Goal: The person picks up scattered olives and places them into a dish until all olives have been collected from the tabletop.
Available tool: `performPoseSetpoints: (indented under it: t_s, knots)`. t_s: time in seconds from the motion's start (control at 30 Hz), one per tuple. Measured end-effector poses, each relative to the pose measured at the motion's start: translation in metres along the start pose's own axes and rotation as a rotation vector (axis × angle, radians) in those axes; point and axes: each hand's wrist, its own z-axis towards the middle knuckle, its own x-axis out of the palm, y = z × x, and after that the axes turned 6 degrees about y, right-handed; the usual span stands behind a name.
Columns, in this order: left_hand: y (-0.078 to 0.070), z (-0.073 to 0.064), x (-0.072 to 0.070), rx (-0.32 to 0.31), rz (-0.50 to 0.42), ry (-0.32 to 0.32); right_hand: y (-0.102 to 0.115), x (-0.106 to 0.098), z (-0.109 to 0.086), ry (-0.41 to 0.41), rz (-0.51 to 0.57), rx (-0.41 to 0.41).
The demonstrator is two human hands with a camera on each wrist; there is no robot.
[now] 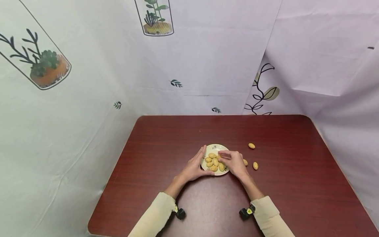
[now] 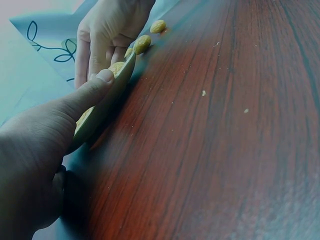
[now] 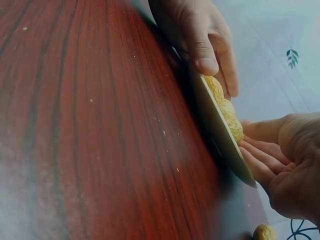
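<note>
A small pale plate (image 1: 217,147) with a printed rim stands on the table, bearing several yellow, wrinkled, oval date-like pieces (image 1: 215,162). My left hand (image 1: 193,168) grips the plate at its left side, thumb over the near rim and fingers along the far left edge. Over the plate's right side reaches my right hand (image 1: 234,162), its thumb and fingertips pinching one yellow wrinkled piece (image 3: 235,131) at the pile. That hand partly covers the plate's right rim.
Three loose yellow pieces lie right of the plate: one farther back (image 1: 251,145), one beside the right hand (image 1: 245,162) and one farther right (image 1: 255,165). Small crumbs (image 2: 203,93) dot the dark red wooden table (image 1: 165,141). Pale printed cloth (image 1: 207,65) hangs behind it.
</note>
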Motion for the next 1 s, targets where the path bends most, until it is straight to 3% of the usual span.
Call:
performPoseSetpoints:
  t_s: [0.63,1.0]
  knots:
    - [0.000,0.001,0.001,0.002,0.001,0.002,-0.008,-0.026,-0.013,-0.127,0.055,-0.150]
    - [-0.001,0.000,-0.001,0.004,-0.005,0.004,-0.020,-0.047,-0.028,-0.124,0.090,-0.140]
